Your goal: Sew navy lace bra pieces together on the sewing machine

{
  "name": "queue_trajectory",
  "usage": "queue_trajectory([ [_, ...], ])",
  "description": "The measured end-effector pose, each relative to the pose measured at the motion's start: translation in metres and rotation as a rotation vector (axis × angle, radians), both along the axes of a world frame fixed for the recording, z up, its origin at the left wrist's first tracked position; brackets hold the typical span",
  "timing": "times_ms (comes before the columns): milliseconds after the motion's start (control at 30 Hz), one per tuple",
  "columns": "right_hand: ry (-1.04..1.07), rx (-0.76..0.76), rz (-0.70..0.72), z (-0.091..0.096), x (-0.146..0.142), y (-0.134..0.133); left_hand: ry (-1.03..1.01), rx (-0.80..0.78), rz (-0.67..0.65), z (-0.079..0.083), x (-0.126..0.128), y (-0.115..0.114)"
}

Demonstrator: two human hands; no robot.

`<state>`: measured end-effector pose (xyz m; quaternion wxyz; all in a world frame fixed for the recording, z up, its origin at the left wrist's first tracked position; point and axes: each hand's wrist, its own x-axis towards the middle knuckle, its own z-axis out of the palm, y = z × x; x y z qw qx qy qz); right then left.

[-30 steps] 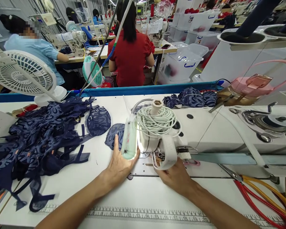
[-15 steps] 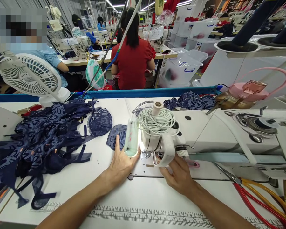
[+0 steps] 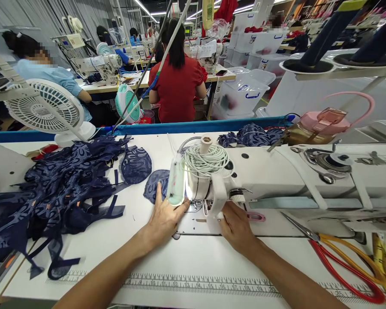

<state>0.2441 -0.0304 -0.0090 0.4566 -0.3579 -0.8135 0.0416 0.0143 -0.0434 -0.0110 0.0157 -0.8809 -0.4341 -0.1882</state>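
My left hand (image 3: 165,219) lies open at the left of the sewing machine (image 3: 263,171), fingers spread. Its index finger rests on a navy lace cup piece (image 3: 156,185), partly covered by a pale green lamp-like device (image 3: 176,182). The thumb reaches toward the metal needle plate (image 3: 193,221). On the other side of the needle area, my right hand (image 3: 237,225) is closed with curled fingers beside the white guard (image 3: 219,195). Its fingertips are hidden, and I cannot see what they hold. Another navy lace cup (image 3: 135,165) lies farther left.
A heap of navy lace pieces (image 3: 73,184) covers the table's left. Orange-and-red handled scissors (image 3: 337,253) and a yellow tape measure (image 3: 384,266) lie at right. A white fan (image 3: 45,105) and a pink-lidded bottle (image 3: 328,122) stand behind. Two people sit beyond the blue edge.
The camera view has shifted slightly, moving the machine left in the picture. My right hand's fingers have drawn back a little from under the guard. My left hand stays on the lace cup.
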Motion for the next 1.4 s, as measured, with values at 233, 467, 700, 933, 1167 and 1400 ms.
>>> queue_trajectory([
  [233,-0.009,-0.011,0.029,-0.001,0.003,0.0,0.014,0.038,0.0,0.001,0.003,-0.006],
  [467,-0.038,-0.003,0.053,-0.002,0.004,-0.003,0.056,0.044,0.025,-0.002,0.002,-0.007],
  [700,-0.066,0.034,-0.028,-0.001,0.005,0.002,0.05,0.021,0.041,-0.004,0.001,-0.003],
  [933,-0.058,0.033,-0.027,-0.003,0.004,0.003,-0.009,0.012,0.004,-0.001,-0.001,-0.001],
  [1167,-0.05,0.024,-0.007,-0.003,0.0,0.002,-0.081,0.039,0.088,-0.002,0.002,-0.001],
  [1400,-0.07,0.031,-0.039,-0.011,-0.001,0.004,0.017,0.095,0.124,-0.005,0.003,0.005],
])
